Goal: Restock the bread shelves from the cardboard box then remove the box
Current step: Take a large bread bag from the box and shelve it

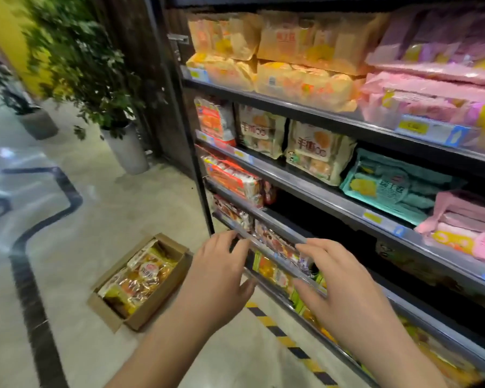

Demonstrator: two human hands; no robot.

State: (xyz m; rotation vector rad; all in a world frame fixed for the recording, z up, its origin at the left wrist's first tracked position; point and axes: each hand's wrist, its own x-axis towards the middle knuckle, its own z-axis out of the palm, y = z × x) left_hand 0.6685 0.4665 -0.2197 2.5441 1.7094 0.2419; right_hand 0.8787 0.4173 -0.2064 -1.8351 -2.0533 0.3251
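- Grips are two bare hands, both held at the front edge of a low shelf (272,254).
- Left grip (219,275): fingers spread and slightly bent, holding nothing. Its fingertips are at the shelf's rail, near the shelf's left end. Blur hides whether they touch.
- Right grip (345,292): also spread and empty. Its fingers point left across the same rail, just beside the dark packs (277,242) behind it.
- Box (164,294): open, on the floor (109,219), off the left end of the shelves and left of the left grip. It is apart from both grips.
- Bread packs (140,278): in gold and clear wrap, lying in the box and filling most of it.
- Top shelf: orange packs (291,65) at the left, pink packs (445,88) towards the right edge.
- Next shelf down: cream packs (317,152) upright, teal pack (389,186) to their right.
- Below that: red packs (235,180) at the left end.
- Striped tape (286,340) runs along the floor at the foot of the shelves.
- Potted plants (126,147) stand on the floor beyond the box.
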